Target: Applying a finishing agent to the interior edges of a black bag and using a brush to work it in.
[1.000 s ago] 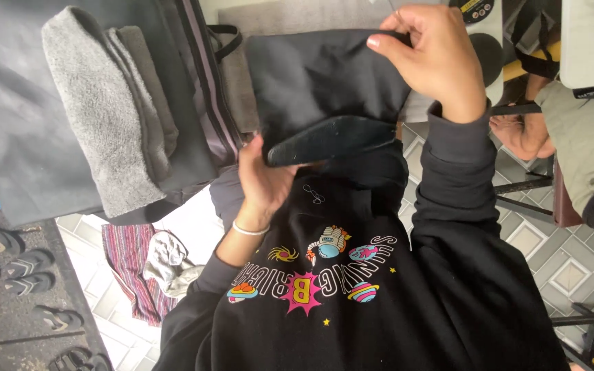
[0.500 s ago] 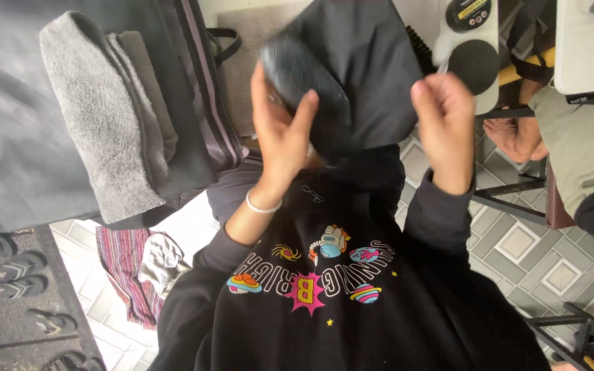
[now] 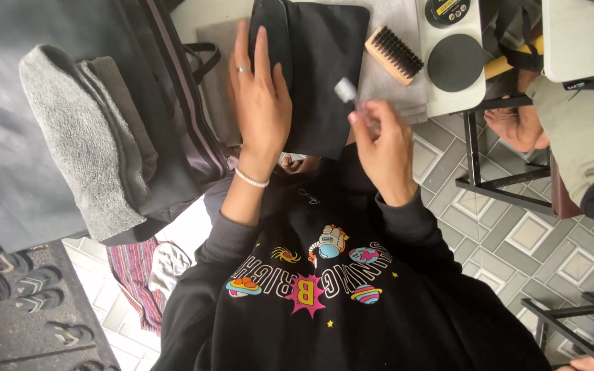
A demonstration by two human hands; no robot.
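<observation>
Left hand [image 3: 259, 96] lies spread flat on a black bag [image 3: 324, 69] at the counter's [image 3: 393, 89] near edge. Right hand [image 3: 379, 148] pinches a small blurred pale object [image 3: 346, 89] beside it.

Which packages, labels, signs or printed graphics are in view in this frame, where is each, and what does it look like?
Round tin: top edge, on the white table, black lid with a yellow label.
Round black lid or pad: just below the tin, plain, no label visible.
Sweatshirt graphic: on the person's black sweatshirt, colourful planets, astronaut and arched lettering.
White container: top right, with a dark printed strip at its lower edge.
</observation>
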